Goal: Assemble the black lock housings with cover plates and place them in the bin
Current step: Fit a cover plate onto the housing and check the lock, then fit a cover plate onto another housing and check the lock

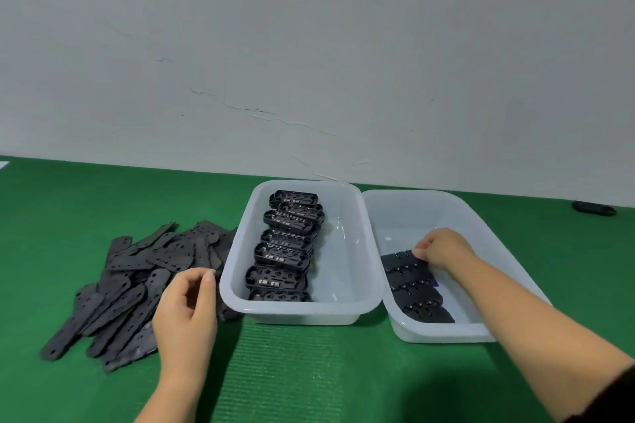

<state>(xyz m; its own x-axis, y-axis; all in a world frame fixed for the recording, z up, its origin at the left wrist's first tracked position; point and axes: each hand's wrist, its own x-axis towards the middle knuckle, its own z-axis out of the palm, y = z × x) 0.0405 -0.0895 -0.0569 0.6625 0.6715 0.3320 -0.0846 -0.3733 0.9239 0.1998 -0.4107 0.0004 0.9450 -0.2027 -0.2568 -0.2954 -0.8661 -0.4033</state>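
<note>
On the counter (309, 371), the heap of cover plates (134, 288) sprawls at the left. Just right of it sits the middle bin (347, 306), a row of lock housings (285, 247) lined along its left side, front to back. Touching that bin's right rim is the right bin (488, 330), assembled pieces (415, 288) stacked in its left half. The wall (309, 45) stands behind everything.

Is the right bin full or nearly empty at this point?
Partly filled. The right bin holds one row of assembled units along its left side; the rest of its floor is bare. The right hand touches the farthest unit.
</note>
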